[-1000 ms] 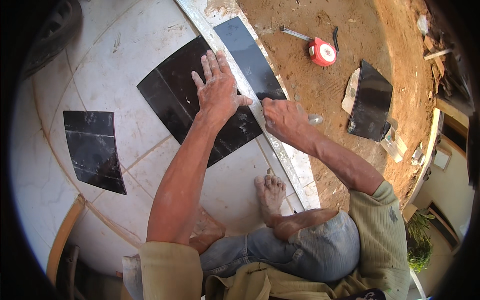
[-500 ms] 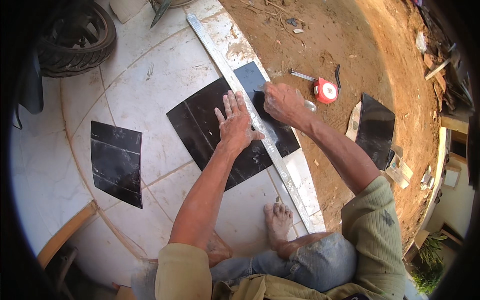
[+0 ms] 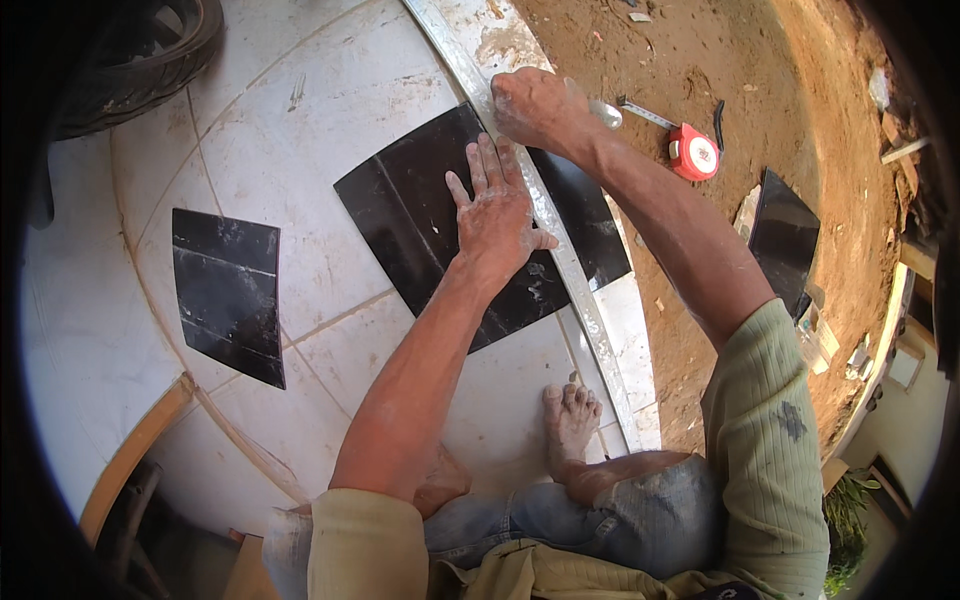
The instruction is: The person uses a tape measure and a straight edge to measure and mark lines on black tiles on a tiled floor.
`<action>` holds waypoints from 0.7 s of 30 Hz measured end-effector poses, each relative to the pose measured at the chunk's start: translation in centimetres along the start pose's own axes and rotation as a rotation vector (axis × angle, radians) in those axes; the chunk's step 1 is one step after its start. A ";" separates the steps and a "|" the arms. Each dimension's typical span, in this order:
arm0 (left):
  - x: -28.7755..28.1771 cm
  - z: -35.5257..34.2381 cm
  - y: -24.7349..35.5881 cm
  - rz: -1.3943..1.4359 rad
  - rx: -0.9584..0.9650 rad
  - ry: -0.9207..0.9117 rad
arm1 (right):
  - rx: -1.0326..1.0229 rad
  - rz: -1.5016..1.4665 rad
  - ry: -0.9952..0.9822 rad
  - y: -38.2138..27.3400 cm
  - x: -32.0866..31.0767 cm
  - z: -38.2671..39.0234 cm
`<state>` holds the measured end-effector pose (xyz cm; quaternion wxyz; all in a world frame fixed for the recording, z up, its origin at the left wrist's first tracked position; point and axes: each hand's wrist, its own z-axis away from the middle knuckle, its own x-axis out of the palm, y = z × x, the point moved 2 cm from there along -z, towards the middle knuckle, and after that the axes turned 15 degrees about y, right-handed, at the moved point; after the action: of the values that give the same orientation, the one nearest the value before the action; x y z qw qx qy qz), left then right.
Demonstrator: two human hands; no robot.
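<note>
A glossy black tile (image 3: pixel 405 215) lies on the white tiled floor, with a long silver metal straightedge (image 3: pixel 575 285) across it. My left hand (image 3: pixel 493 210) rests on the tile, fingers spread, with its fingertips and thumb on the straightedge. At the tile's far edge, my right hand (image 3: pixel 540 108) is closed in a fist beside the straightedge. From the fist sticks the pale, shiny rounded end (image 3: pixel 606 113) of a hand tool. Its working tip is hidden by my fingers.
A smaller black tile piece (image 3: pixel 228 298) lies at left. On the dirt at right are a red tape measure (image 3: pixel 694 152), partly pulled out, and another black tile piece (image 3: pixel 784 238). A wheel (image 3: pixel 150 75) stands far left. My bare foot (image 3: pixel 572 425) is near the straightedge's near end.
My right hand has moved away from me along the straightedge, from over the tile to its far edge. My left hand keeps its place. The whole view has shifted somewhat.
</note>
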<state>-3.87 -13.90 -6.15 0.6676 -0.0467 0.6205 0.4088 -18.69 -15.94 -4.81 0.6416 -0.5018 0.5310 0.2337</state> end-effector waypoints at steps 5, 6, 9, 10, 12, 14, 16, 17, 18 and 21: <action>0.4 0.1 0.2 -0.019 0.024 0.042 | -0.104 0.133 -0.095 0.2 -1.5 7.2; 0.2 0.1 0.3 -0.006 0.033 0.044 | -0.122 0.137 -0.077 0.1 -2.4 9.9; 0.0 0.3 -0.4 -0.027 -0.020 0.033 | -0.011 0.126 -0.312 -1.0 -4.3 17.7; -0.1 0.4 -0.5 -0.031 -0.009 0.049 | 0.041 0.167 -0.399 -0.6 -4.5 20.4; -0.5 0.2 -0.1 -0.005 -0.040 0.019 | -0.014 0.136 -0.653 0.2 -6.1 25.2; -0.9 -0.5 0.6 0.007 -0.038 0.036 | 0.060 0.215 -0.819 0.8 -7.4 28.8; -0.6 -0.3 0.4 0.001 -0.035 0.009 | 0.111 0.223 -0.528 1.3 -8.5 27.3; -0.3 0.0 -0.1 -0.017 -0.049 0.000 | 0.079 0.247 -0.442 1.3 -9.0 25.0; -0.3 -0.2 0.0 -0.027 -0.039 0.026 | 0.049 0.283 -0.341 1.4 -9.6 21.9; -0.5 -0.5 0.6 -0.007 -0.068 -0.055 | 0.033 0.237 -0.145 2.7 -8.2 12.8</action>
<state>-4.59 -14.02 -5.54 0.6838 -0.0600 0.5875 0.4284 -17.97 -1.57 0.80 0.6542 -0.4070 0.5426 0.3347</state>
